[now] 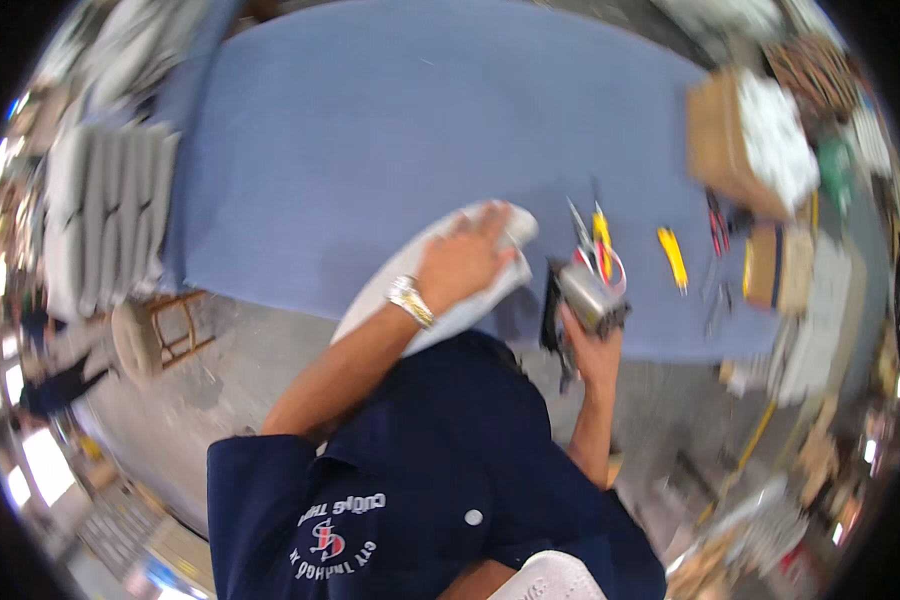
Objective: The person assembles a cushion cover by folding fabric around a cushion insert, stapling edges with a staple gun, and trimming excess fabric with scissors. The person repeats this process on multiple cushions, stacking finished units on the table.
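A pale grey padded piece (390, 297), like a cushion or upholstered panel, lies slantwise at the near edge of the blue-covered table (400, 130). My left hand (463, 258) rests on its upper part with the fingers stretched out and slightly blurred. In my right hand (592, 345) is a staple gun (592, 296) with a silver-grey head and a dark body, held just right of the padded piece and apart from it. The fingers wrap around its handle, which they partly hide. Beyond the gun lie scissors (581, 228) and a yellow-handled tool (602, 240).
Another yellow cutter (673, 258) and red-handled pliers (717, 222) lie farther right. An open cardboard box (715, 140) with white material stands at the far right, a smaller box (778, 268) nearer. Grey cushions (110, 215) are stacked at the left, above a wooden stool (138, 338).
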`<state>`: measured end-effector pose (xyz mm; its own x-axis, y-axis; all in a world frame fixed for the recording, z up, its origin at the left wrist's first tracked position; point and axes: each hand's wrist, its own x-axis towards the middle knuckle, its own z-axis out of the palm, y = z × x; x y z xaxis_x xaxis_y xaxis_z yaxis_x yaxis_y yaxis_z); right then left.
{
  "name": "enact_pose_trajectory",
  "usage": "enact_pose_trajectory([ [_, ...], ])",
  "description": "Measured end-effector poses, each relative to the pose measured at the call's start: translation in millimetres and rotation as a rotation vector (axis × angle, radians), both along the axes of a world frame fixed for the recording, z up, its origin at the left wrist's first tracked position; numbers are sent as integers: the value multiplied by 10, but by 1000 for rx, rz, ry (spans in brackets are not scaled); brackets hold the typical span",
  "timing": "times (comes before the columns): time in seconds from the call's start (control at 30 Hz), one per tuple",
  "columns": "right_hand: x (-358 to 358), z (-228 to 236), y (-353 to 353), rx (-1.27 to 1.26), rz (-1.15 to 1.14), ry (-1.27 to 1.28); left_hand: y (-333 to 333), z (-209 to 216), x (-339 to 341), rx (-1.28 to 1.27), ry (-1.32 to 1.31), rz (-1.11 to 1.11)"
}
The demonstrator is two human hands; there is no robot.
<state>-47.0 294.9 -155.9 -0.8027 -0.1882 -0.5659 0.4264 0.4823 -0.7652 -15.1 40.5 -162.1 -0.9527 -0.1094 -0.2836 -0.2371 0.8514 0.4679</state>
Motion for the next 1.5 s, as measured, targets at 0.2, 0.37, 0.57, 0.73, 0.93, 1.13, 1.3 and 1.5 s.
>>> enact_pose_trajectory([
  [0.2,-39,117,-195,-185,150,477,-109,-101,-83,-40,105,-33],
  [0.37,-55,51,-356,-306,185,398,-87,-44,-81,-24,41,-18],
  [0.57,-112,46,-427,-269,224,263,-63,65,-101,-21,-33,-13],
  [0.73,-167,50,-421,-235,300,322,-43,25,-113,-38,-25,-32],
  [0.93,-287,238,-501,-106,415,410,-25,60,-176,58,-75,-21],
  [1.13,-324,231,-549,-121,415,356,-64,40,-212,9,-48,-82],
  [1.3,-357,231,-620,-106,394,300,-101,34,-247,104,-109,-52],
  [1.5,-409,299,-644,-84,392,148,-108,15,-264,74,-92,-59],
])
